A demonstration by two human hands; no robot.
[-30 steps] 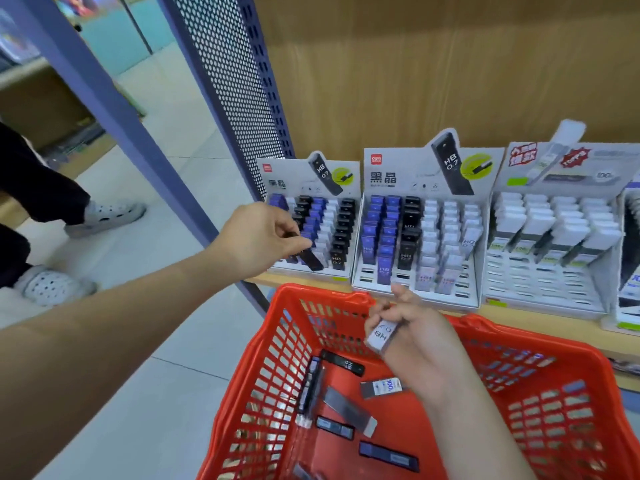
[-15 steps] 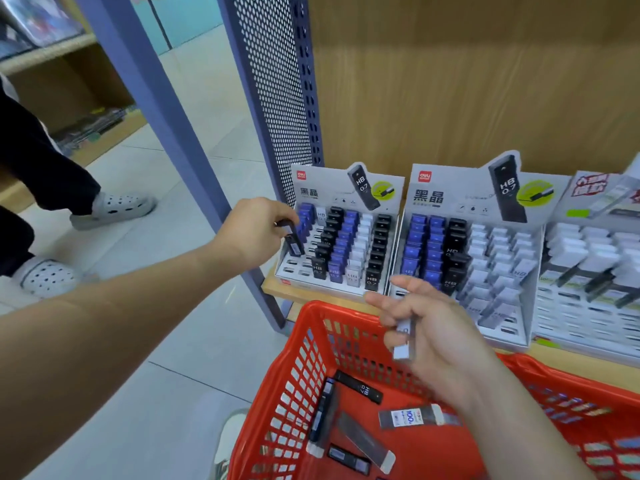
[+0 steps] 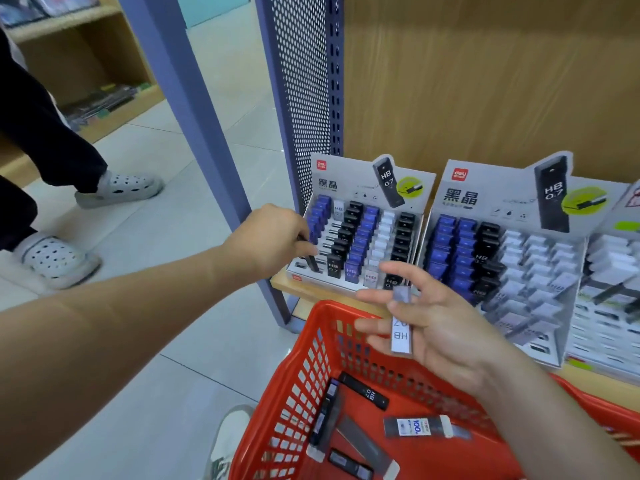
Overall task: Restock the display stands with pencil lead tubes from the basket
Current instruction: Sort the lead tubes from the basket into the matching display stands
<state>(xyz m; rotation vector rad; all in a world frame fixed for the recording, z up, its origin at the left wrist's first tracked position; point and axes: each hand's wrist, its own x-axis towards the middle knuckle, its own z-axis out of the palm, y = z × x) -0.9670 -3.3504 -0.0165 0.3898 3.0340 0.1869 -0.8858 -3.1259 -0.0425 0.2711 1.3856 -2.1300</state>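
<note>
My left hand (image 3: 268, 242) pinches a black lead tube (image 3: 312, 260) at the front left corner of the left display stand (image 3: 358, 188), the tube standing upright at its leftmost column. My right hand (image 3: 436, 327) is over the red basket (image 3: 313, 344) and holds a white HB lead tube (image 3: 400, 332) between thumb and fingers, the other fingers spread. Several loose tubes lie on the basket floor, among them a black one (image 3: 363, 391) and a clear one (image 3: 417, 427). A second stand (image 3: 498, 199) sits to the right with blue, black and white tubes.
The stands sit on a wooden shelf (image 3: 287, 284) beside a purple perforated panel (image 3: 301, 98) and post (image 3: 194, 109). Another person's legs and grey clogs (image 3: 121, 187) stand on the tiled floor at left. My own shoe (image 3: 230, 441) shows below the basket.
My left hand has carried the black tube down to the front left slot of the left stand. My right hand turned the white tube so its label faces up. The view shifted right and closer.
</note>
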